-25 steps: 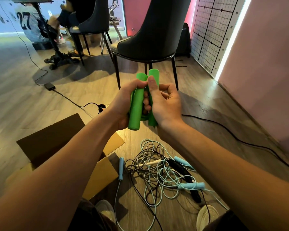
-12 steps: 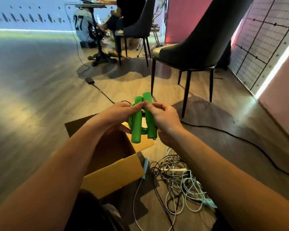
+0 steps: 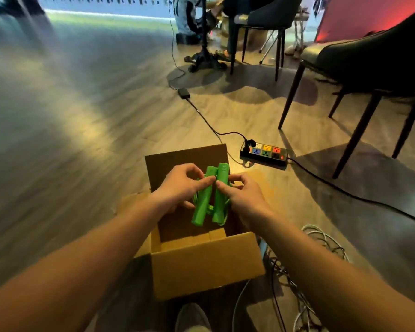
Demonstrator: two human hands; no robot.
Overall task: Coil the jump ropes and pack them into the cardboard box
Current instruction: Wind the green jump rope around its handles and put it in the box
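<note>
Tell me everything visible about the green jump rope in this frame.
The green jump rope is bright green throughout: two matte, foam-like cylindrical handles side by side, roughly upright, with the cord bundled in loops around them. The left hand and right hand both pinch it near the handles' upper halves. It is held over the open cardboard box.

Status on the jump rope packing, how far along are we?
Done: the green jump rope is coiled, its two handles side by side. In hand: the left hand and right hand hold it over the open cardboard box, not yet let go. Left: a tangle of ropes lies uncoiled right of the box; no other rope shows inside.
</note>
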